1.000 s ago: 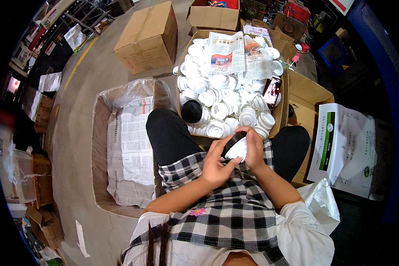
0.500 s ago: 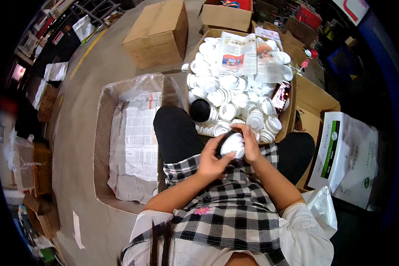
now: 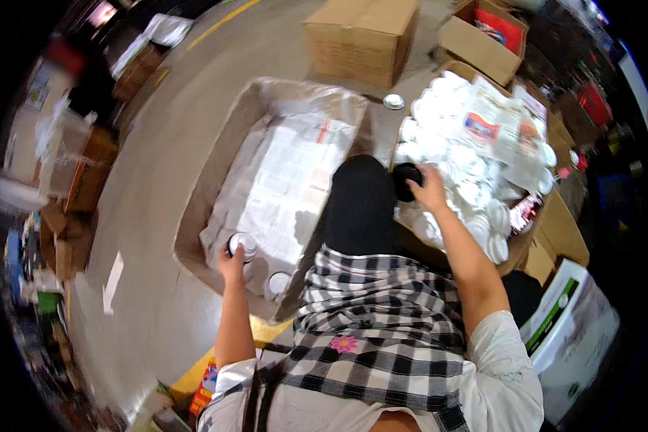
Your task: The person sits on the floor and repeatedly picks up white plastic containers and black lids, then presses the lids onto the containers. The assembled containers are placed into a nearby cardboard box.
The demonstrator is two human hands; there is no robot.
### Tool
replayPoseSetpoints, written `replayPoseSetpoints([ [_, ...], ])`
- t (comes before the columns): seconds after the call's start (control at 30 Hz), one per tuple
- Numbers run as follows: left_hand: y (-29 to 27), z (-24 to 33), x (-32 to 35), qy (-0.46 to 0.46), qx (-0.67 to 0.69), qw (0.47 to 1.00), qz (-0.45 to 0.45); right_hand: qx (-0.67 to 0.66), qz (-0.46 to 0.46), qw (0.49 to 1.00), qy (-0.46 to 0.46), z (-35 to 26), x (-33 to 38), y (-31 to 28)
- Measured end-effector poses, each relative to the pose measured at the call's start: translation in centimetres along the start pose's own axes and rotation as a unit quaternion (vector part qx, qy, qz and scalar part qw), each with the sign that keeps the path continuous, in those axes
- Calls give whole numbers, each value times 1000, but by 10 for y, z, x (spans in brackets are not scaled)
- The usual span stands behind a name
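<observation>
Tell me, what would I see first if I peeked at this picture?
Probably the big cardboard box at the upper right, heaped with white jars and paper sheets. The right hand reaches into it, at a black lid. To the left, the left hand holds a white jar inside a plastic-lined box lined with paper.

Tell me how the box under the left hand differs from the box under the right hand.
The left box is paper-lined and holds only a couple of white jars; the right box is heaped with them. The left hand sets a jar in, while the right hand reaches its pile. Both are open cardboard.
</observation>
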State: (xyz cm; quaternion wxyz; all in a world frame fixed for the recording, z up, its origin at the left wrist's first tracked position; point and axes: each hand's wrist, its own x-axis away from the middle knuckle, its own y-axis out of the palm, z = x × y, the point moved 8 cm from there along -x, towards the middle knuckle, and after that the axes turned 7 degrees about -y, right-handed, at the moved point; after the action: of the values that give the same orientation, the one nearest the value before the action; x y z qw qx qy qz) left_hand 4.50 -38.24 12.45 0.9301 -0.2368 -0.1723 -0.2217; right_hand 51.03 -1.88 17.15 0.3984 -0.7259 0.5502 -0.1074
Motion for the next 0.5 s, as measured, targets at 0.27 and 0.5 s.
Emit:
replayPoseSetpoints([
  [0.27,-37,-79,-60,-48,-119,980,154,134,-9,991,-5,4,36,1],
  [0.5,7,-164,-71,-251,-323,909,-79,-35,-48,998,31,32,62,-11],
])
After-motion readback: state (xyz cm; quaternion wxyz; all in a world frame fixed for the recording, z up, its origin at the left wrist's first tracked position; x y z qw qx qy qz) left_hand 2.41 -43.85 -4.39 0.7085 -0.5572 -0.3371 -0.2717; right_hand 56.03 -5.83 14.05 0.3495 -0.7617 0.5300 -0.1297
